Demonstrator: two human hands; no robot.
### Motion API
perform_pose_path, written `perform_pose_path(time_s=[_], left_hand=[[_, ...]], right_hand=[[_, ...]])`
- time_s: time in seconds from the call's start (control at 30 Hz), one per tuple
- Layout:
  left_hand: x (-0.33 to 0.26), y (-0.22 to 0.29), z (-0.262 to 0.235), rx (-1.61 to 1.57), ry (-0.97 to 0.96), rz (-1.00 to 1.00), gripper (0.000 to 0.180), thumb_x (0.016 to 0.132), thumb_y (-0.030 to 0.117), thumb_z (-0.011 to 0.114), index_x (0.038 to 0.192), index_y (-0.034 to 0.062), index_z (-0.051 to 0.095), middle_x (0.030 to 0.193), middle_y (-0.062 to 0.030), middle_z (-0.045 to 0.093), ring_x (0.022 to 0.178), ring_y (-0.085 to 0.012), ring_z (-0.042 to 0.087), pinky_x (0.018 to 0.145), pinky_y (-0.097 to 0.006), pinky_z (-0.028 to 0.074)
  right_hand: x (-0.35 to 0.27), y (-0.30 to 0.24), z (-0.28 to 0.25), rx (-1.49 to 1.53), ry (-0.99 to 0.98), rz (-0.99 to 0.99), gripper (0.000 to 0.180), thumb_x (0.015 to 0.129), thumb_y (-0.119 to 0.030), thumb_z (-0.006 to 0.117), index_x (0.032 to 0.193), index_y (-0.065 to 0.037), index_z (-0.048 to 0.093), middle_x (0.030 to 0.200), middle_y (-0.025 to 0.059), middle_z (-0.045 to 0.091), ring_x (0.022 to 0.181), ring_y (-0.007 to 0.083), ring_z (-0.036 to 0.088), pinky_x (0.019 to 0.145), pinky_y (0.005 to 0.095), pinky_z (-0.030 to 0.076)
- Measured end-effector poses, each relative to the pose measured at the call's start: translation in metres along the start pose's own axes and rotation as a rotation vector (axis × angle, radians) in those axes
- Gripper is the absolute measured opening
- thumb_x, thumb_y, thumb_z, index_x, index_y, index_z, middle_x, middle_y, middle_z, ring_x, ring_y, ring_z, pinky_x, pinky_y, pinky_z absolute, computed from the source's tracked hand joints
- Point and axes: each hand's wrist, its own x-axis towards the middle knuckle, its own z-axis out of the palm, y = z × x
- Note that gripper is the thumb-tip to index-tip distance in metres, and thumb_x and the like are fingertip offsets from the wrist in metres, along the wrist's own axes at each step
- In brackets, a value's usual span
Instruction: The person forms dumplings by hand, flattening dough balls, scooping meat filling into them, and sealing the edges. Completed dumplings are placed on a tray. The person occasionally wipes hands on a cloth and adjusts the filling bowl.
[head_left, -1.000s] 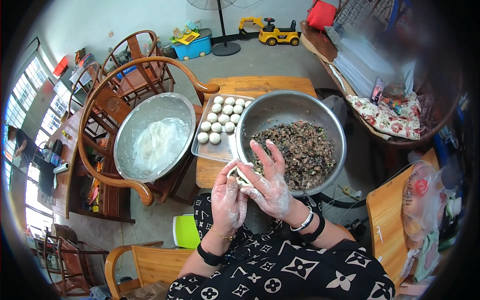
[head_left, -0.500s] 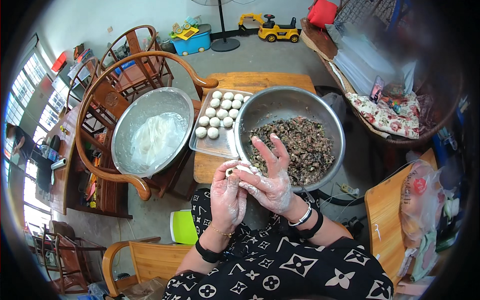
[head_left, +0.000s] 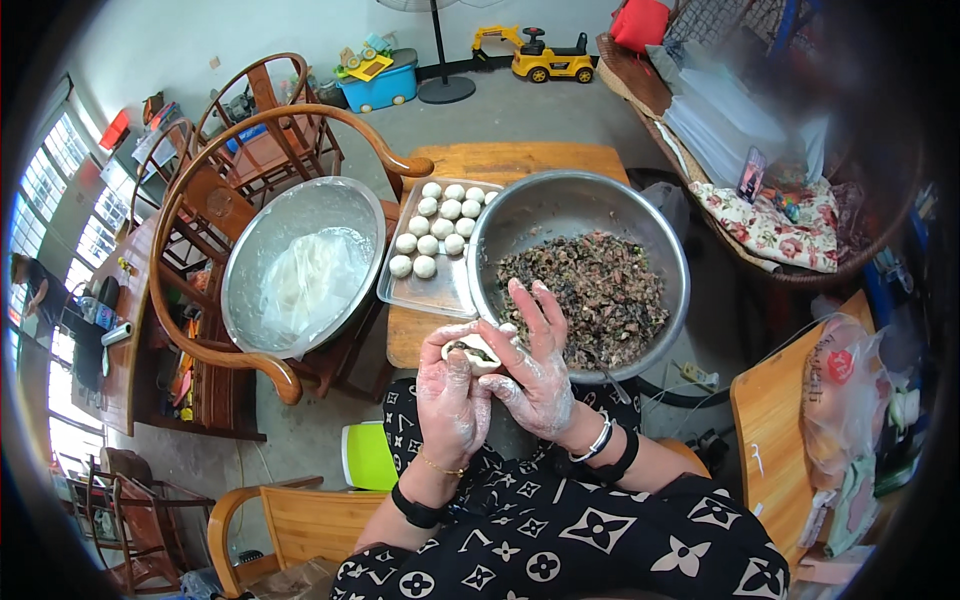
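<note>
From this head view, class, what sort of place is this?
Probably a home living room used for cooking: carved wooden armchairs, a yellow toy digger, and a metal bowl of dark filling.

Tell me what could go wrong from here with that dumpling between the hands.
The dough piece is still open on top with dark filling showing, so filling may spill as the left hand and right hand pinch it shut. Both hands are floury, so it might slip. It is held at the table edge, beside the filling bowl, so a drop could land on the lap.
</note>
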Motion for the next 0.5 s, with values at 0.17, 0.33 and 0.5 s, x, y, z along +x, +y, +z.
perform_pose_path(time_s=[0.17, 0.33, 0.5], left_hand=[[-0.001, -0.011, -0.007, 0.092, 0.076, 0.096, 0.019, 0.104, 0.008, 0.052, 0.122, 0.0065, 0.046, 0.123, -0.0103, 0.056, 0.103, -0.0152, 0.061, 0.085, -0.027, 0.053], [0.001, -0.008, -0.003, 0.213, 0.068, 0.094, 0.020, 0.105, 0.013, 0.050, 0.123, 0.0055, 0.047, 0.125, -0.0123, 0.056, 0.109, -0.0184, 0.058, 0.094, -0.032, 0.049], [0.004, 0.000, 0.002, -0.174, -0.039, 0.012, 0.049, 0.108, 0.040, 0.036, 0.140, 0.0024, 0.042, 0.142, -0.0224, 0.048, 0.133, -0.0330, 0.048, 0.115, -0.047, 0.036]], right_hand=[[0.002, 0.002, 0.001, -0.036, -0.013, -0.008, 0.041, 0.099, -0.032, 0.057, 0.132, -0.010, 0.066, 0.158, 0.0252, 0.031, 0.147, 0.0443, 0.022, 0.118, 0.0524, 0.019], [0.006, 0.004, -0.002, -0.007, 0.012, 0.002, 0.035, 0.094, -0.027, 0.063, 0.126, -0.015, 0.071, 0.158, 0.0235, 0.034, 0.146, 0.0438, 0.024, 0.118, 0.0520, 0.020], [0.011, 0.006, -0.007, 0.027, 0.039, 0.037, 0.032, 0.092, -0.026, 0.066, 0.123, -0.019, 0.073, 0.156, 0.0232, 0.037, 0.144, 0.0443, 0.026, 0.117, 0.0523, 0.022]])
